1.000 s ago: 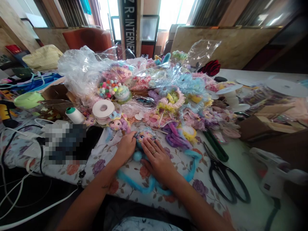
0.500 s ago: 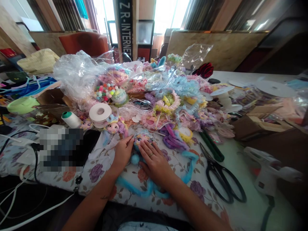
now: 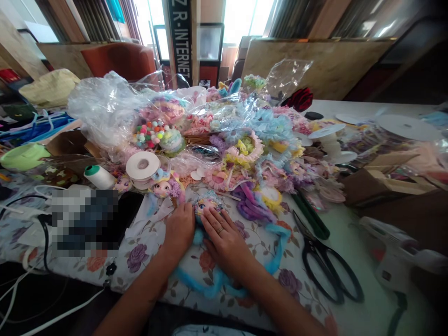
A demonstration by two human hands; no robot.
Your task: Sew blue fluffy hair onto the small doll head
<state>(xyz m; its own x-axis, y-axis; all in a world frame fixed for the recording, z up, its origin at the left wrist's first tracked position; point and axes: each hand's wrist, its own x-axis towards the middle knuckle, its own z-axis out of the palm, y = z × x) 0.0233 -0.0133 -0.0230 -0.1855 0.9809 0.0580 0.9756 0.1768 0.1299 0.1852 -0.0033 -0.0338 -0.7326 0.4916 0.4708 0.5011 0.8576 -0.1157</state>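
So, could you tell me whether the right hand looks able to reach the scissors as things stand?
Probably yes: the scissors lie uncovered to its right, with just flowered cloth and a blue strip between. The right hand would first need to leave the doll.

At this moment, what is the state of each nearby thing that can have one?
Blue-haired doll-face ornament: face up, partly covered by right hand.
Black-handled metal scissors: blades apparently closed.
Brown cardboard box: top open.
White plastic glue gun: power state unclear.
Fluffy turquoise strip: loose, bent.
White thread cone with green top: tilted.
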